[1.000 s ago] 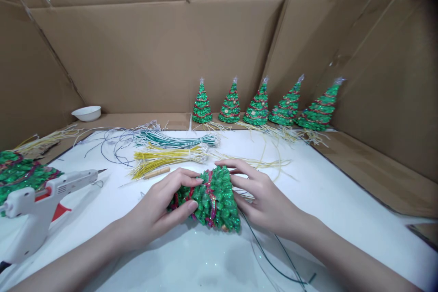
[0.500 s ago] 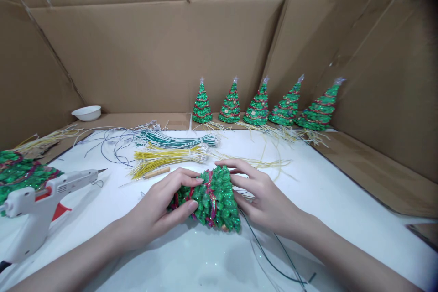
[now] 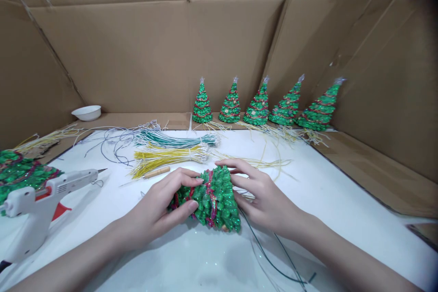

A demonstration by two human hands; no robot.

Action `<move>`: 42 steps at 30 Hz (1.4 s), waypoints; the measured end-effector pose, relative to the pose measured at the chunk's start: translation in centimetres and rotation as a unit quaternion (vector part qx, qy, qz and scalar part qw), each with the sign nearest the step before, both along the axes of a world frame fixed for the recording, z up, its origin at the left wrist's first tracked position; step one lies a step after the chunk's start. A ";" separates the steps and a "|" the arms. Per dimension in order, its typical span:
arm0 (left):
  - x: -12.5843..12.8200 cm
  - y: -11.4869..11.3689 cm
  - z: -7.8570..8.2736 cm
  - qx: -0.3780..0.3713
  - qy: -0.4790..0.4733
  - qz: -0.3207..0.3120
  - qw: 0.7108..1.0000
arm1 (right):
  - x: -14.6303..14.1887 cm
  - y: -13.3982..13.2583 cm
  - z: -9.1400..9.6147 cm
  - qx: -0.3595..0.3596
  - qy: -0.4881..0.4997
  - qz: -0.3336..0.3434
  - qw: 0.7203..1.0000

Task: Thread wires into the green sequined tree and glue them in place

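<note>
A green glittery Christmas tree ornament (image 3: 221, 196) with a red-pink garland lies on its side on the white table, its wide base facing right. My left hand (image 3: 174, 203) is closed round the narrow end, thumb in front and fingers over the top. At the base is my right hand (image 3: 258, 191), its fingers bent against the rim; the fingertips are partly hidden behind it. Dark green wires (image 3: 267, 255) trail from the base under my right hand toward the front edge.
Yellow wires (image 3: 167, 157) and green wires (image 3: 178, 139) lie bundled behind, near a wooden-handled awl (image 3: 156, 173). A glue gun (image 3: 44, 210) and another tree (image 3: 23, 173) are at left. Several trees (image 3: 257, 105) line the cardboard wall; a white bowl (image 3: 86, 113) sits back left.
</note>
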State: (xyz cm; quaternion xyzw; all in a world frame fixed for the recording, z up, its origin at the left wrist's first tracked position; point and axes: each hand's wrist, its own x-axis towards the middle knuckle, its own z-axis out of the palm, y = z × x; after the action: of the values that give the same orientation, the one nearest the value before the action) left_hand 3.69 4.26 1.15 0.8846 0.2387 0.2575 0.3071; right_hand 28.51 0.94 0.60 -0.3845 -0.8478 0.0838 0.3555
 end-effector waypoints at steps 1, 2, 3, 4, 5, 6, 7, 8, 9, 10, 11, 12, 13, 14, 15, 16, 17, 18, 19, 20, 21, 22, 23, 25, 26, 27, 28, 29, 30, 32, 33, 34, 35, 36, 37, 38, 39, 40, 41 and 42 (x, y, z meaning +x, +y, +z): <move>0.0 0.0 0.0 0.000 0.000 0.001 1.000 | 0.0 0.0 0.0 0.000 -0.001 0.000 1.000; 0.0 0.0 0.0 0.000 -0.001 0.000 1.000 | 0.0 0.0 0.0 -0.001 -0.002 0.001 1.000; 0.0 0.0 0.0 -0.001 0.000 0.000 1.000 | 0.0 0.0 0.0 -0.002 -0.003 0.001 1.000; 0.0 0.0 0.0 -0.003 0.000 0.000 1.000 | 0.0 -0.1 0.0 -0.003 -0.005 0.001 1.000; 0.0 0.0 0.1 -0.004 0.001 -0.001 1.000 | 0.0 -0.1 0.0 -0.004 -0.007 0.001 1.000; 0.0 0.0 0.1 -0.006 0.002 -0.001 1.000 | 0.0 -0.1 0.0 -0.005 -0.009 0.001 1.000; 0.0 0.0 0.1 -0.006 0.003 -0.002 1.000 | 0.1 -0.2 0.0 -0.005 -0.010 0.000 1.000; 0.0 0.0 0.1 -0.006 0.003 -0.003 1.000 | 0.1 -0.2 0.0 -0.006 -0.012 0.000 1.000; 0.0 0.0 0.1 -0.005 0.003 -0.003 1.000 | 0.1 -0.2 0.0 -0.006 -0.013 0.000 1.000; 0.0 0.0 0.1 -0.005 0.004 -0.003 1.000 | 0.1 -0.2 -0.1 -0.007 -0.014 0.000 1.000; 0.0 0.0 0.1 -0.005 0.005 -0.003 1.000 | 0.1 -0.2 -0.1 -0.007 -0.016 -0.001 1.000; 0.0 0.0 0.1 -0.005 0.005 -0.003 1.000 | 0.1 -0.2 -0.1 -0.007 -0.017 -0.001 1.000; 0.0 -0.1 0.1 -0.005 0.005 -0.003 1.000 | 0.1 -0.1 -0.1 -0.005 -0.018 -0.001 1.000; 0.0 -0.1 0.1 -0.007 0.006 -0.003 1.000 | 0.1 -0.1 -0.2 -0.004 -0.018 -0.002 1.000; 0.0 -0.1 0.1 -0.008 0.006 -0.004 1.000 | 0.1 -0.1 -0.2 -0.002 -0.019 -0.003 1.000; 0.0 -0.1 0.1 -0.008 0.007 -0.003 1.000 | 0.1 -0.1 -0.2 -0.001 -0.019 -0.003 1.000; 0.0 -0.1 0.0 -0.009 0.007 -0.003 1.000 | 0.1 -0.1 -0.2 0.000 -0.021 -0.004 1.000; 0.0 -0.1 0.0 -0.009 0.008 -0.002 1.000 | 0.1 -0.1 -0.2 -0.001 -0.022 -0.004 1.000; 0.0 -0.1 0.0 -0.009 0.009 -0.002 1.000 | 0.1 -0.1 -0.2 -0.003 -0.024 -0.004 1.000; 0.0 -0.1 0.1 -0.010 0.009 -0.001 1.000 | 0.1 -0.1 -0.2 -0.005 -0.026 -0.004 1.000; 0.0 -0.1 0.1 -0.010 0.009 -0.001 1.000 | 0.1 -0.2 -0.2 -0.007 -0.028 -0.005 1.000; 0.0 -0.1 0.1 -0.012 0.010 0.001 1.000 | 0.1 -0.2 -0.2 -0.008 -0.029 -0.005 1.000; 0.0 -0.1 0.2 -0.013 0.010 0.001 1.000 | 0.1 -0.2 -0.2 -0.009 -0.030 -0.005 0.999; -0.1 -0.2 0.2 -0.015 0.010 0.002 1.000 | 0.1 -0.3 -0.1 -0.010 -0.032 -0.004 0.999; -0.1 -0.2 0.2 -0.015 0.010 0.003 1.000 | 0.1 -0.3 -0.1 -0.013 -0.034 -0.003 0.999; -0.1 -0.2 0.2 -0.015 0.009 0.001 1.000 | 0.0 -0.3 0.0 -0.014 -0.034 -0.002 0.999; -0.1 -0.2 0.2 -0.016 0.008 0.000 1.000 | 0.0 -0.2 0.0 -0.014 -0.034 -0.002 0.999; 0.0 -0.1 0.2 -0.015 0.006 -0.001 1.000 | 0.0 -0.2 0.1 -0.013 -0.034 -0.002 0.999; 0.0 -0.1 0.2 -0.015 0.006 -0.002 1.000 | 0.0 -0.2 0.1 -0.012 -0.035 -0.003 0.999; 0.0 -0.1 0.2 -0.015 0.006 -0.003 1.000 | 0.0 -0.3 0.1 -0.011 -0.035 -0.002 0.999; -0.1 -0.1 0.2 -0.014 0.007 -0.003 1.000 | 0.0 -0.3 0.1 -0.011 -0.035 -0.001 0.999; -0.1 -0.1 0.2 -0.015 0.007 -0.003 1.000 | 0.0 -0.3 0.1 -0.012 -0.035 -0.001 0.999; -0.1 -0.1 0.2 -0.015 0.008 -0.004 1.000 | 0.0 -0.3 0.1 -0.014 -0.035 -0.001 0.999; -0.1 -0.1 0.2 -0.016 0.008 -0.004 1.000 | 0.1 -0.3 0.1 -0.016 -0.035 -0.001 0.999; -0.1 -0.2 0.2 -0.017 0.009 -0.003 1.000 | 0.1 -0.3 0.0 -0.019 -0.035 -0.001 0.999; -0.1 -0.2 0.2 -0.018 0.011 -0.002 1.000 | 0.1 -0.4 0.0 -0.021 -0.035 -0.001 0.999; -0.1 -0.2 0.2 -0.019 0.012 -0.001 1.000 | 0.1 -0.4 0.0 -0.021 -0.035 -0.001 0.999; -0.1 -0.2 0.2 -0.019 0.013 0.000 1.000 | 0.1 -0.4 0.0 -0.021 -0.034 0.000 0.999; -0.1 -0.2 0.2 -0.020 0.013 0.000 1.000 | 0.1 -0.4 0.0 -0.020 -0.034 0.001 0.999; -0.1 -0.2 0.2 -0.020 0.012 0.000 1.000 | 0.1 -0.4 0.0 -0.020 -0.034 0.000 0.999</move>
State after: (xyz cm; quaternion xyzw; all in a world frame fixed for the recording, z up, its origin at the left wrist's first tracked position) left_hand 3.60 4.06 1.34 0.8813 0.2479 0.2420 0.3214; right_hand 28.62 0.50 0.61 -0.3945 -0.8572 0.0876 0.3191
